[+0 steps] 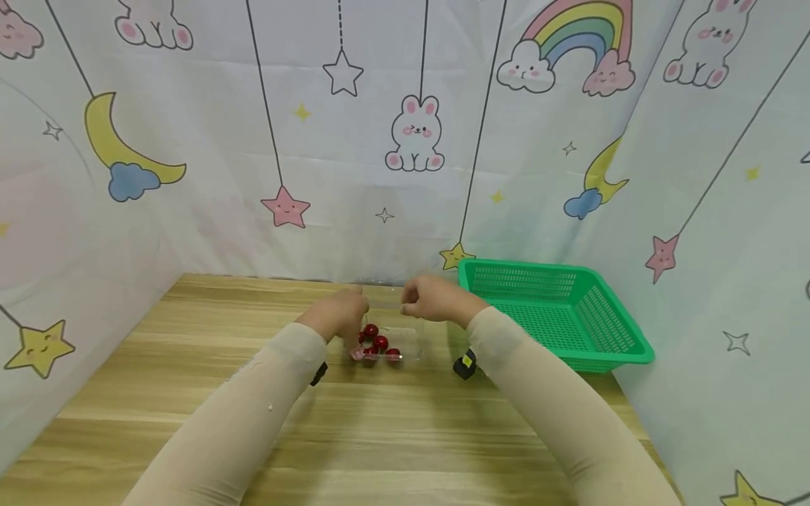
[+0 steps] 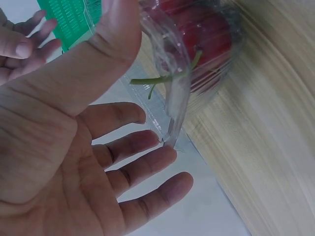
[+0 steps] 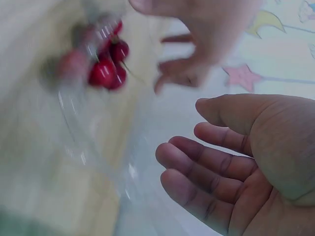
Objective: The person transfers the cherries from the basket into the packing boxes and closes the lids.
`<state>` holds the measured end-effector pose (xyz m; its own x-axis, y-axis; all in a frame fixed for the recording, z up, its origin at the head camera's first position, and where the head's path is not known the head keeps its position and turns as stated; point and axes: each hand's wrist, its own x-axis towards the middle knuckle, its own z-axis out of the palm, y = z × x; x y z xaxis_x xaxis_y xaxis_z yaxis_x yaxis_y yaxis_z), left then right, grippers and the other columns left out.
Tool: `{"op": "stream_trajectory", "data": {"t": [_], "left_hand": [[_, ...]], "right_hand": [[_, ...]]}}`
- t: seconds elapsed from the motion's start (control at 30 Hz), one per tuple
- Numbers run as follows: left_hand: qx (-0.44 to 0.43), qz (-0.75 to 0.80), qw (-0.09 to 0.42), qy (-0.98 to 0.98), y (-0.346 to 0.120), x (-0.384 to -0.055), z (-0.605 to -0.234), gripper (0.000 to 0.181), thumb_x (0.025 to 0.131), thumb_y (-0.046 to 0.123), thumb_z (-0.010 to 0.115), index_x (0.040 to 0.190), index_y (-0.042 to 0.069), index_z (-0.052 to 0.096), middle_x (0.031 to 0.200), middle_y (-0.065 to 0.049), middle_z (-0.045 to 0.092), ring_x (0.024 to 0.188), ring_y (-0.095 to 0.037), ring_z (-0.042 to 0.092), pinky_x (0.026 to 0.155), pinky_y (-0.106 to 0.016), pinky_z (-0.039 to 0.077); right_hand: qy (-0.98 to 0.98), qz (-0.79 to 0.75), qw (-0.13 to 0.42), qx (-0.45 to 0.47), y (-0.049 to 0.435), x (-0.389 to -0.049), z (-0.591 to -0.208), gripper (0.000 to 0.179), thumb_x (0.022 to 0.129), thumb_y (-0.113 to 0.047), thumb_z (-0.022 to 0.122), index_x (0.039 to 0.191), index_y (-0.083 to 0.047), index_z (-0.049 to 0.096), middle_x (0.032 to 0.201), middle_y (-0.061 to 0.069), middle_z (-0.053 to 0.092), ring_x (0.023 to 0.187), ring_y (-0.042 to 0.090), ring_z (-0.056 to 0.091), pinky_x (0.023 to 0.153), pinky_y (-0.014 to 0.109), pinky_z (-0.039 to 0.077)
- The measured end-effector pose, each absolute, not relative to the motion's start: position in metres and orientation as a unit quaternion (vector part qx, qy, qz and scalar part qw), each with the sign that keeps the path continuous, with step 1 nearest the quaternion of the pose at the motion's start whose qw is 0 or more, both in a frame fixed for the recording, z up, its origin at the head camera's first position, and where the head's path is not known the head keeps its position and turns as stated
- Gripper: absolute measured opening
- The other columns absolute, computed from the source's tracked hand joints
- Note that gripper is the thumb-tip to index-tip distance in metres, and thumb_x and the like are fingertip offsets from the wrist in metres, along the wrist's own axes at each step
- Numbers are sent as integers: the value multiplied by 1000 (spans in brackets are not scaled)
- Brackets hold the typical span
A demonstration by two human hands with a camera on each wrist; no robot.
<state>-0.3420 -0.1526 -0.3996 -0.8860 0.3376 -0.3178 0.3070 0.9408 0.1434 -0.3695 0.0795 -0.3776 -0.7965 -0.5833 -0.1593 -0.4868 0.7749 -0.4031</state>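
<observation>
A clear plastic box (image 1: 410,343) sits on the table with several dark red cherries (image 1: 380,343) in its left part. Its transparent lid stands or lies at the far side; its exact angle is hard to tell. My left hand (image 1: 338,314) is at the box's left edge, fingers loosely bent. In the left wrist view those fingertips (image 2: 170,153) are at the plastic rim, beside a green stem (image 2: 150,80); whether they touch it I cannot tell. My right hand (image 1: 441,301) hovers by the box's far right side, fingers relaxed, with nothing in them.
A green perforated basket (image 1: 623,323) stands at the right of the wooden table (image 1: 392,436), close to my right forearm. Behind and at both sides hangs a white cloth (image 1: 354,154) printed with rabbits, stars and moons. Black wrist cameras are strapped to both wrists.
</observation>
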Motion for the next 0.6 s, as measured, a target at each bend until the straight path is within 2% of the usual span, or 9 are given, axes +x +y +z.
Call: {"op": "stream_trajectory", "data": {"t": [0.23, 0.33, 0.47, 0.6], "left_hand": [[161, 45, 164, 972, -153, -339, -399, 88, 75, 33, 109, 146, -1, 71, 150, -19, 60, 139, -41, 63, 116, -55, 61], [162, 41, 164, 972, -152, -339, -398, 86, 74, 33, 109, 145, 0, 72, 146, -17, 61, 137, -39, 64, 115, -55, 61], [161, 41, 165, 972, -151, -340, -398, 86, 74, 33, 109, 145, 0, 73, 144, -16, 61, 135, -38, 64, 115, -54, 61], [157, 43, 171, 972, -149, -341, -398, 88, 74, 32, 110, 146, -1, 71, 145, -17, 60, 134, -38, 65, 115, -54, 61]], "right_hand": [[946, -181, 122, -238, 131, -381, -350, 18, 115, -27, 71, 120, -13, 81, 119, 6, 80, 102, 22, 76, 93, 45, 66], [951, -188, 125, -211, 149, -387, -344, 22, 116, -25, 69, 125, -10, 81, 125, 10, 80, 102, 25, 79, 96, 47, 66], [954, -199, 125, -184, 170, -396, -343, 26, 116, -24, 65, 128, -6, 80, 132, 16, 80, 103, 28, 81, 100, 51, 66], [956, -211, 125, -162, 191, -408, -349, 29, 115, -23, 64, 128, -2, 81, 129, 20, 81, 107, 32, 81, 99, 53, 67]]}}
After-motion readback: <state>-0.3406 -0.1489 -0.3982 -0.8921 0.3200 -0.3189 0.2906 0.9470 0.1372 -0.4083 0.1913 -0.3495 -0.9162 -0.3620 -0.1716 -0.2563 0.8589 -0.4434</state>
